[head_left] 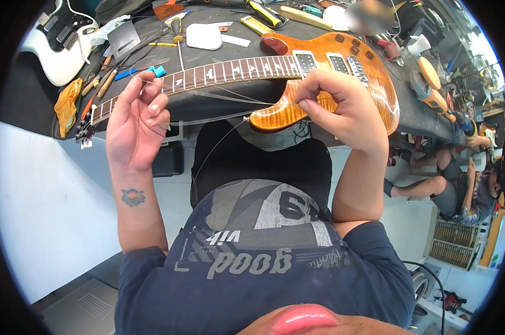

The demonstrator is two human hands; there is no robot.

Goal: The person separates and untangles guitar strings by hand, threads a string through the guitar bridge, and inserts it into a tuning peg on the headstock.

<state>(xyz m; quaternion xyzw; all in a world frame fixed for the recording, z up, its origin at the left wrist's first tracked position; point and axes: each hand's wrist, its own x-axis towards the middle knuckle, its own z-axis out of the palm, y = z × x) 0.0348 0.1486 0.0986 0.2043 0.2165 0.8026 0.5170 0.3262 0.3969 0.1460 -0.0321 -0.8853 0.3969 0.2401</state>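
An amber electric guitar (pixel 375 84) lies on the dark workbench, its neck (pixel 230 70) pointing left to the headstock (pixel 85 131). Thin loose strings (pixel 224 114) stretch between my two hands, in front of the neck. My right hand (pixel 342 109), over the guitar's body, pinches the strings between thumb and index finger. Beside the neck near the headstock, my left hand (pixel 138 117) is raised palm up with its fingers curled round the strings' other ends. One string curves down toward my lap.
A white guitar (pixel 54 47) stands at the back left. Screwdrivers (pixel 177 33), an orange cloth (pixel 68 106), a white square piece (pixel 204 36) and a yellow-black tool (pixel 265 14) lie on the bench (pixel 208 106). Another person (pixel 459 184) sits at the right.
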